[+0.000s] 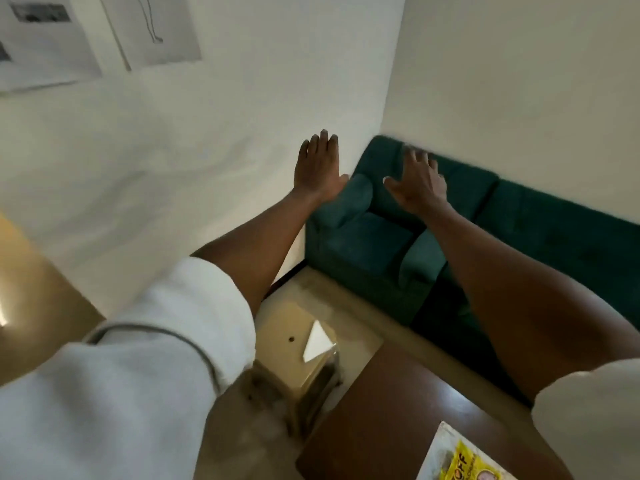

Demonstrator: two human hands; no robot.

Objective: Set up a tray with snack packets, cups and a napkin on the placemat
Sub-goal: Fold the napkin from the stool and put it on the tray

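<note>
Left hand (318, 168) and right hand (417, 183) outstretched, each grip released, fingers spread, above green sofa (540, 230)

One camera sits on the person's head. It looks forward and down, over both arms, toward the green sofa (450, 237) in the corner.

A home sitting room, or perhaps a small lounge, is showing here. A dark green upholstered sofa (467, 230) with matching cushions is sitting in the far corner against plain white walls (207, 150). Framed prints (86, 36) are hanging far left. A brown wooden table (381, 410) is standing near right, and a small pale stool (294, 344) is resting on the beige floor.
</note>
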